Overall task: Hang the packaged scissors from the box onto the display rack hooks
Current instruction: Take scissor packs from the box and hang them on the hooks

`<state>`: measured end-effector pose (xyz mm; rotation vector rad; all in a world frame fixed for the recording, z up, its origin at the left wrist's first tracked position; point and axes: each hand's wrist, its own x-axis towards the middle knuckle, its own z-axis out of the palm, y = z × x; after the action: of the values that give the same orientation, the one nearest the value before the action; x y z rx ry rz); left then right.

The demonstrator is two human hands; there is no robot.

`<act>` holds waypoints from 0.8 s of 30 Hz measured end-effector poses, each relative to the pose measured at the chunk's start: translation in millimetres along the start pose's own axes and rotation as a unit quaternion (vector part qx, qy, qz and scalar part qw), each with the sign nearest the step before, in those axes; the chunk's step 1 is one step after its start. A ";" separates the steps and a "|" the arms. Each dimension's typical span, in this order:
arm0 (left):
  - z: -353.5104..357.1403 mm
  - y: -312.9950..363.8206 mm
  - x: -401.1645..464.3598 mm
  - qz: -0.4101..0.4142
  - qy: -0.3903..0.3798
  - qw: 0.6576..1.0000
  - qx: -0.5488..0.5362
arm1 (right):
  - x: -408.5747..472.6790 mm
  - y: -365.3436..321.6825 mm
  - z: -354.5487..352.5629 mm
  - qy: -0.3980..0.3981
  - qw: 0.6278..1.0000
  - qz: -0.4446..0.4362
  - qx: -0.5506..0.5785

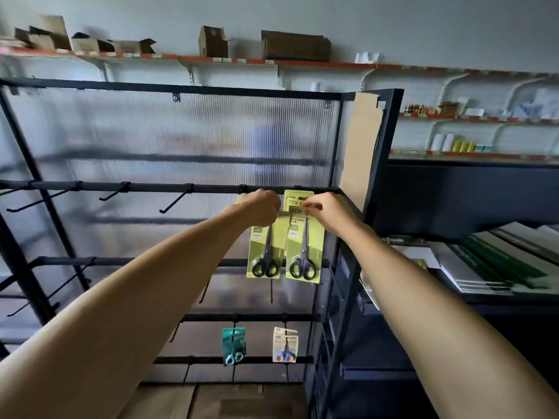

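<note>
- Scissors packs: left pack (263, 252) gripped at its top by left hand (260, 207); right pack (304, 252) pinched by right hand (328, 211).
- Rack bar (151, 186) just above both hands.

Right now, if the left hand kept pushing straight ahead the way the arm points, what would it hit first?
Probably the rack's top bar, which the left hand is already level with, gripping a yellow scissors pack. Just behind it stands the ribbed panel. Depth is hard to judge from one view.
</note>
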<state>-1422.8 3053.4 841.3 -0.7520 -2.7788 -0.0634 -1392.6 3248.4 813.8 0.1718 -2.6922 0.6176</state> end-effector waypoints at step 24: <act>4.7 -12.1 18.6 0.046 -0.013 0.994 -0.096 | 18.1 -4.2 30.7 0.137 0.985 0.100 -0.041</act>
<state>-1445.5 3052.5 841.9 -0.9319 -2.7854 -0.3097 -1418.6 3230.5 796.8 -0.1945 -2.4771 0.5423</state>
